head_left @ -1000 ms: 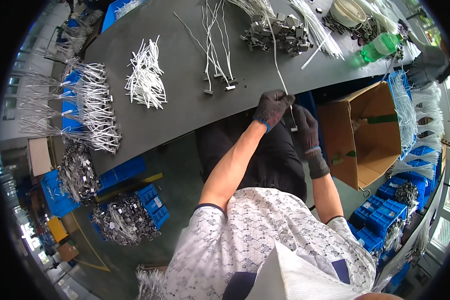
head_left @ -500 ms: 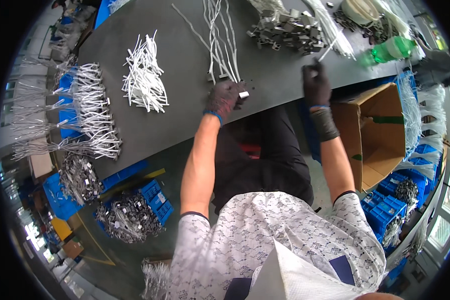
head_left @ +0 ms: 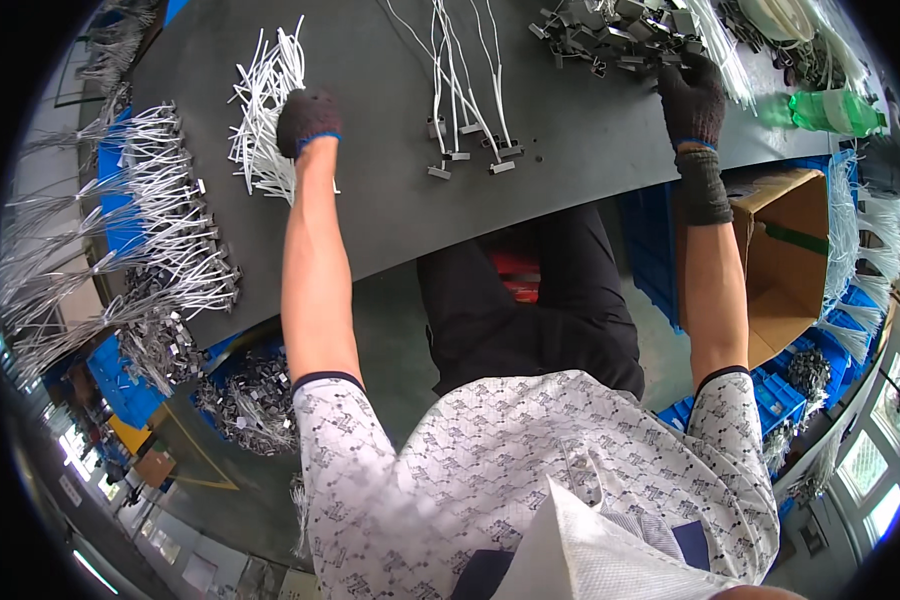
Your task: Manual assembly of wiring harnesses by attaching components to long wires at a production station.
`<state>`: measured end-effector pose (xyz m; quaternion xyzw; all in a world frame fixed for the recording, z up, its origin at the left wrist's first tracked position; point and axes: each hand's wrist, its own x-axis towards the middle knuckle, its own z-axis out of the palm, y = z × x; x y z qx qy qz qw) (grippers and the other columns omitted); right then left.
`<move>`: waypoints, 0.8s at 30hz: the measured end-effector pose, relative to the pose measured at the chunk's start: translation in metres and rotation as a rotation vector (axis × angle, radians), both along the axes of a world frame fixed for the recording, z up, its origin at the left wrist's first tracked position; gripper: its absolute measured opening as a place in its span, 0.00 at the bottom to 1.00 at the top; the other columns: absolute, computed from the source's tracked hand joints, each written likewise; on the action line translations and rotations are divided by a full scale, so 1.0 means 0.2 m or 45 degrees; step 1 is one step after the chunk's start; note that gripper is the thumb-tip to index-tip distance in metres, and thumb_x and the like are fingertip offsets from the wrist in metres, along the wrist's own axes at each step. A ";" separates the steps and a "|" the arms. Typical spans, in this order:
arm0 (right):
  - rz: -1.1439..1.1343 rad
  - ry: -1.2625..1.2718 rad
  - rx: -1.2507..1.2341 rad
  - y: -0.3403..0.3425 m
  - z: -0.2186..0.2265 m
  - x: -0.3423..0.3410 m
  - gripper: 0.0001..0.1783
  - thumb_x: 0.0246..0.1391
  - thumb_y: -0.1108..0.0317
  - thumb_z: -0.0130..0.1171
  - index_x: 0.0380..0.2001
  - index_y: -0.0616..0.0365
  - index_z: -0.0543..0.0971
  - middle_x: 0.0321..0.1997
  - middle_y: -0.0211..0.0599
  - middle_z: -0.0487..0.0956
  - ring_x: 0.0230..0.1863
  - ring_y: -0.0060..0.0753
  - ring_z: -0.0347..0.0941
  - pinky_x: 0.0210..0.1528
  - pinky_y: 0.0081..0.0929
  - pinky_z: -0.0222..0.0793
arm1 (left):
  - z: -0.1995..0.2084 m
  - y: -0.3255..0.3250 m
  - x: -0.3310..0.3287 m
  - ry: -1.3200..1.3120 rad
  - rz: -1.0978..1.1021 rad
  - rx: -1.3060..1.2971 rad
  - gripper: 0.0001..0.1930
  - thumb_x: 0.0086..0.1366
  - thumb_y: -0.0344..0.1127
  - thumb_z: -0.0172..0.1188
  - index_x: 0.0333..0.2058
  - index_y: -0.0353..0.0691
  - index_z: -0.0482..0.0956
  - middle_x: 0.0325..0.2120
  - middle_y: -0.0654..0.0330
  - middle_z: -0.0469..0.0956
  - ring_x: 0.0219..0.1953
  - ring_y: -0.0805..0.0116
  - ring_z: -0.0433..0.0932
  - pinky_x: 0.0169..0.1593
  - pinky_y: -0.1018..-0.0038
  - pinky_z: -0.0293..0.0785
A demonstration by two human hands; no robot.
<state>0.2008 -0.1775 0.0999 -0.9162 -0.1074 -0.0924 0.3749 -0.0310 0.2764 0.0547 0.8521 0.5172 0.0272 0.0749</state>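
Note:
My left hand (head_left: 308,118), in a dark glove with a blue cuff, rests over the right side of a pile of short white tubes (head_left: 266,120); its fingers are hidden below the back of the hand. Far right, my right hand (head_left: 692,100), gloved and with a dark wristband, reaches the near edge of a heap of metal clips (head_left: 610,35). Its fingers are curled in; what they hold, if anything, is hidden. Between the hands lie several thin white cords (head_left: 457,85), with small metal clips (head_left: 456,156) at their near ends.
At the table's left edge, bundles of white-ended wires (head_left: 170,190) lie in a row. A green plastic bottle (head_left: 838,112) lies at the right, beside white strands (head_left: 725,55). Below the table's right edge stands an open cardboard box (head_left: 785,265). Blue crates (head_left: 130,385) are lower left.
My left hand has left the clipped cord ends and gone left to the tube pile. My right hand has moved right and away to the clip heap. The view has shifted slightly.

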 end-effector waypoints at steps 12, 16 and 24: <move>0.008 0.054 -0.076 0.15 0.08 -0.02 0.37 0.51 0.35 0.66 0.49 0.59 0.82 0.44 0.45 0.86 0.47 0.47 0.83 0.51 0.40 0.75 | -0.22 0.35 0.02 0.663 -0.387 0.372 0.43 0.65 0.43 0.51 0.74 0.50 0.39 0.74 0.58 0.42 0.73 0.52 0.52 0.72 0.53 0.53; 0.119 -0.035 -0.333 -0.03 0.09 -0.09 0.29 0.55 0.41 0.65 0.45 0.57 0.83 0.42 0.41 0.86 0.44 0.42 0.84 0.45 0.37 0.76 | -0.25 0.27 -0.02 0.272 -0.098 -0.193 0.27 0.59 0.56 0.60 0.51 0.45 0.85 0.49 0.49 0.83 0.52 0.47 0.83 0.54 0.59 0.77; 0.437 1.578 1.381 -0.34 0.02 -0.21 0.15 0.67 0.64 0.55 0.53 0.58 0.75 0.47 0.39 0.82 0.34 0.29 0.77 0.32 0.24 0.71 | -0.18 -0.05 -0.34 -1.120 0.626 -1.403 0.06 0.59 0.35 0.65 0.30 0.38 0.82 0.22 0.61 0.80 0.21 0.73 0.76 0.26 0.77 0.72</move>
